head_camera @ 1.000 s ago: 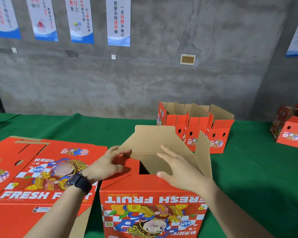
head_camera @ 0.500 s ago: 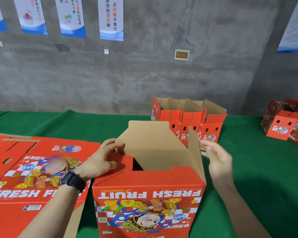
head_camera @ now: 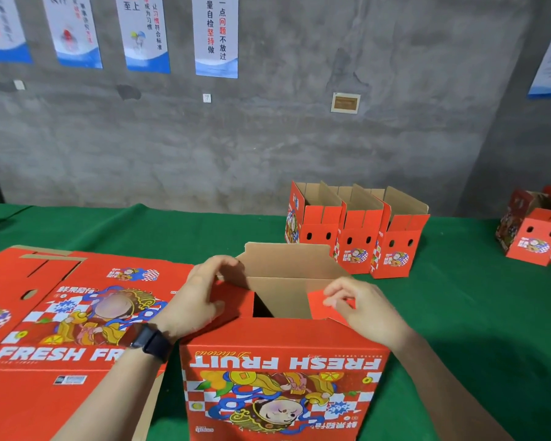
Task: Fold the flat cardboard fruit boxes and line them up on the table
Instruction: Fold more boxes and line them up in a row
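Green surface (head_camera: 178, 232) holds a fruit box (head_camera: 283, 380) at lower centre, left hand (head_camera: 201, 297) gripping its left flap (head_camera: 237, 302), right hand (head_camera: 363, 308) pinching its right flap (head_camera: 319, 306).

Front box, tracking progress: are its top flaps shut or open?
Open: front box shows a dark gap; right hand pinches a half-folded flap.

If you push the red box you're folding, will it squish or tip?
Probably light: the box is hollow cardboard. It would likely slide on its wide base, not tip. Its loose flaps, held by the left hand and right hand, should bend easily.
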### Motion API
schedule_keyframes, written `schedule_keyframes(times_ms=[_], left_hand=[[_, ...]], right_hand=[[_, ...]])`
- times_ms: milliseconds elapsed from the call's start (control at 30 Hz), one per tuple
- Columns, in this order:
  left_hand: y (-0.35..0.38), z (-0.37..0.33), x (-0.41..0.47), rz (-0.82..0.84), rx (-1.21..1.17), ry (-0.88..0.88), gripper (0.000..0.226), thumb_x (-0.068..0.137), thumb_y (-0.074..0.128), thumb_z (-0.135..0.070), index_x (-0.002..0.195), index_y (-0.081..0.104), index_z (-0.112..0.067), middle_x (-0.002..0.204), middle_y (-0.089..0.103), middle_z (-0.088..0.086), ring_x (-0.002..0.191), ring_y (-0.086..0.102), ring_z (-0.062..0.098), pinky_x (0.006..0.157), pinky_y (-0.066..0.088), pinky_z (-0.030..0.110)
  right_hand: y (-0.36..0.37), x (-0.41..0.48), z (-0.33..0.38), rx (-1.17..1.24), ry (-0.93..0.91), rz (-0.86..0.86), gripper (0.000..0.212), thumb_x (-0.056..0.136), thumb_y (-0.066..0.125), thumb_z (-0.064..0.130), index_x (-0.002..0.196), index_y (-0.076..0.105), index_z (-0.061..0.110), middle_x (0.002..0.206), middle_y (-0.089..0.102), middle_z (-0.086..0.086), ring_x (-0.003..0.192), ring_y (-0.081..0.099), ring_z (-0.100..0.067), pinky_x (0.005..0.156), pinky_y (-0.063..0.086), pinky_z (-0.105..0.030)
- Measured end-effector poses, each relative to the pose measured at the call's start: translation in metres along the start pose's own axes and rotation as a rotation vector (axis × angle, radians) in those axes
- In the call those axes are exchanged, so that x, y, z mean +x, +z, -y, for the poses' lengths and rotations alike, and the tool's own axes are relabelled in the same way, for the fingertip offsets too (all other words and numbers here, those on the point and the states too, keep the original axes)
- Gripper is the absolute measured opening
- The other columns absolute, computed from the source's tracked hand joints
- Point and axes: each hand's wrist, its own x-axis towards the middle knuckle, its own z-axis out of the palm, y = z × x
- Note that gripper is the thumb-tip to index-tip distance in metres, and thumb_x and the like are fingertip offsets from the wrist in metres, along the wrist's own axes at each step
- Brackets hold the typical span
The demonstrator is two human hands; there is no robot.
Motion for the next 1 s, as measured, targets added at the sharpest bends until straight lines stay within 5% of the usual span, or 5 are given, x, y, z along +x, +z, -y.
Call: schedule_keyframes(times_ms=[200,300,400,667,1000], left_hand=[[0.000,-0.006,-0.004,-0.051,0.023,0.027,0.044,0.074,0.058,0.016,0.098,0.057,-0.021,0.101,0.063,-0.004,0.102,0.058,0.016,0.092,0.040,0.017],[-0.001,-0.007,-0.004,-0.017,0.003,-0.066,0.037,0.083,0.050,0.012,0.084,0.072,-0.018,0.106,0.063,-0.004,0.108,0.055,0.013,0.088,0.032,0.005],[-0.001,-0.008,-0.001,0.029,-0.006,-0.154,0.013,0.088,0.065,-0.019,0.077,0.071,-0.022,0.124,0.054,-0.002,0.123,0.046,0.014,0.096,0.032,0.021],[0.013,-0.016,0.016,0.224,0.511,-0.243,0.100,0.067,0.077,-0.052,0.147,0.024,-0.022,0.132,0.037,0.006,0.126,0.028,0.025,0.106,0.031,0.034],[0.017,-0.004,0.017,0.143,0.435,-0.236,0.062,0.094,0.050,-0.043,0.149,0.029,-0.024,0.137,0.034,0.009,0.129,0.027,0.026,0.111,0.021,0.031]], right_hand=[[-0.002,0.003,0.001,0.144,0.059,-0.205,0.036,0.102,0.037,0.027,0.137,0.045,0.025,0.135,0.044,0.013,0.121,0.044,-0.004,0.102,0.033,-0.023],[0.002,0.003,-0.001,-0.062,0.015,-0.100,0.031,0.098,0.048,0.035,0.113,0.069,0.018,0.124,0.060,0.006,0.115,0.039,0.000,0.095,0.022,-0.015],[0.004,0.007,-0.001,-0.238,0.076,0.032,0.029,0.088,0.062,0.043,0.114,0.058,0.032,0.140,0.041,0.011,0.140,0.018,-0.014,0.108,0.018,-0.032],[0.003,0.031,0.007,-0.472,0.204,0.204,0.083,0.075,0.067,0.059,0.143,0.032,0.027,0.137,0.037,-0.002,0.131,0.027,-0.022,0.106,0.026,-0.041],[0.004,0.031,0.001,-0.229,0.208,0.163,0.065,0.081,0.067,0.052,0.136,0.044,0.025,0.133,0.041,0.001,0.129,0.030,-0.017,0.103,0.031,-0.034]])
